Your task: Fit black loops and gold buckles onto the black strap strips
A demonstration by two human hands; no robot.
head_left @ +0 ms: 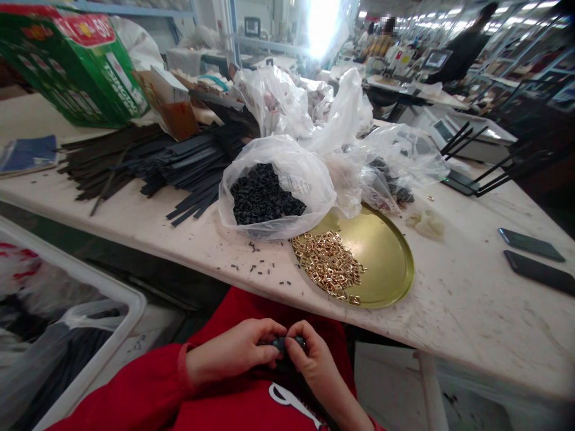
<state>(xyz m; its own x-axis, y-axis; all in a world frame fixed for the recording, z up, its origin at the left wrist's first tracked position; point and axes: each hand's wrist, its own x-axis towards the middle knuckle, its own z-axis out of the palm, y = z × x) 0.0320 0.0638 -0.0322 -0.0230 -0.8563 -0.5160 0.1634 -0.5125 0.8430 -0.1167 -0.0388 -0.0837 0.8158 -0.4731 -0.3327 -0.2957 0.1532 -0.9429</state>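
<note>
Above my red-clothed lap, just in front of the table edge, both hands meet with fingertips pinched. My left hand [245, 347] and my right hand [314, 356] grip a small dark piece [279, 344] between them; the fingers cover most of it, so its exact kind is hidden. Beyond the hands, a round gold-coloured tray [389, 263] holds a heap of small gold metal buckles [330, 263]. To its left, an open clear plastic bag [314, 179] is full of small black loops [265, 194].
Dark flat strips [179, 155] lie piled at the left, near a green box [85, 72]. More plastic bags [278, 99] stand behind. Two phones [532, 244] and a black router [462, 182] lie at right. A white bin [130, 299] sits at lower left. People work in the background.
</note>
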